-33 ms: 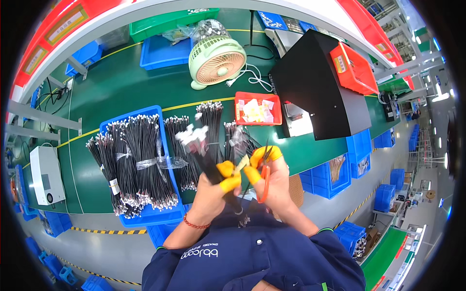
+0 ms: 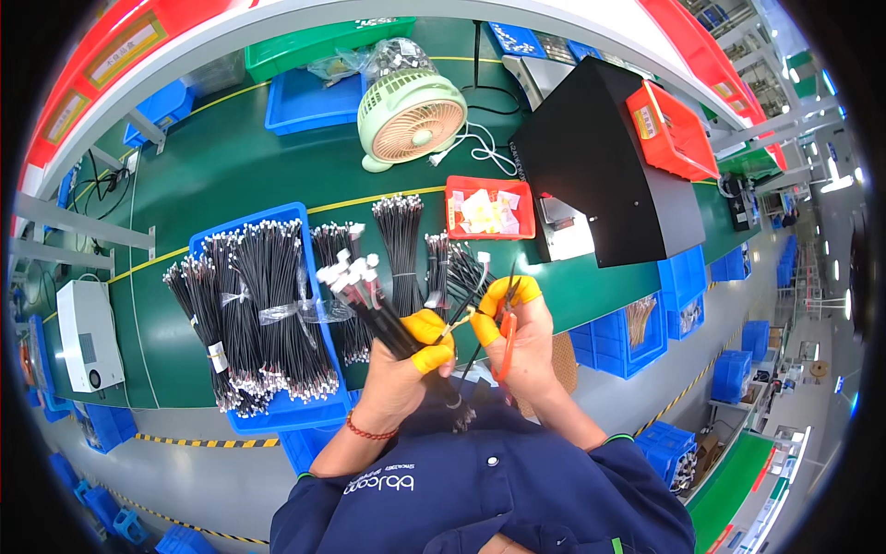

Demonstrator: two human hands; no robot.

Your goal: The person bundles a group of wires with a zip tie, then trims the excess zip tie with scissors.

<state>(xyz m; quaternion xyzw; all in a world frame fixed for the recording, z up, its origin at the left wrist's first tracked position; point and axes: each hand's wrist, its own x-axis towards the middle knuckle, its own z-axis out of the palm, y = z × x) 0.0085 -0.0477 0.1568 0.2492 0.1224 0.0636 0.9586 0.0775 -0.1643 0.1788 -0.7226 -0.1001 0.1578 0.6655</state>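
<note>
Gripping slender black cables (image 2: 391, 332), orange-looped scissors (image 2: 508, 327)

Illumination: bright, even. Lamps (image 2: 838, 186) glare at far right. Fisheye distortion bows the white shelf beam (image 2: 305, 18) across the top; corners are black.

Head view. Worn on the head of the worker (image 2: 480, 494) before me, a wide fisheye lens looks steeply down and forward: the wearer's chest along the lower edge, left hand (image 2: 399, 374) and right hand (image 2: 521, 340) near, just below centre, green bench (image 2: 208, 171) beyond, straight edges bowing toward the dark rim.
</note>
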